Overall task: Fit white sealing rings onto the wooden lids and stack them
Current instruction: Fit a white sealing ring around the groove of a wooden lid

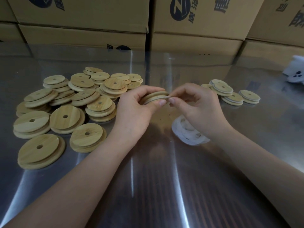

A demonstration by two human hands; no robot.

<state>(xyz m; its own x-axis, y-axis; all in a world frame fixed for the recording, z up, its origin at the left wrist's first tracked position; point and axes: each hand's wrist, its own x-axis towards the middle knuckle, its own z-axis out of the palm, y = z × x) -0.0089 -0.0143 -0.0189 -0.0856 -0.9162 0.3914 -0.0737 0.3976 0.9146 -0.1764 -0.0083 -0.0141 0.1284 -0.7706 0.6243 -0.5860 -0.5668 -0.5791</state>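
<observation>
Wooden, stiff and likely light, the lid (155,94) sits rim-gripped in my left hand (136,111) over the middle of the tabletop (156,162), while my right hand (195,106) pinches the soft, probably stretchy white ring (162,99) at its groove.

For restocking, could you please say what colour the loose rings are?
The loose rings are white; head view.

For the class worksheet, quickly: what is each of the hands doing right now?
Left hand: grips a wooden lid, held edge-on.
Right hand: pinches the white sealing ring at that lid's rim.
</observation>
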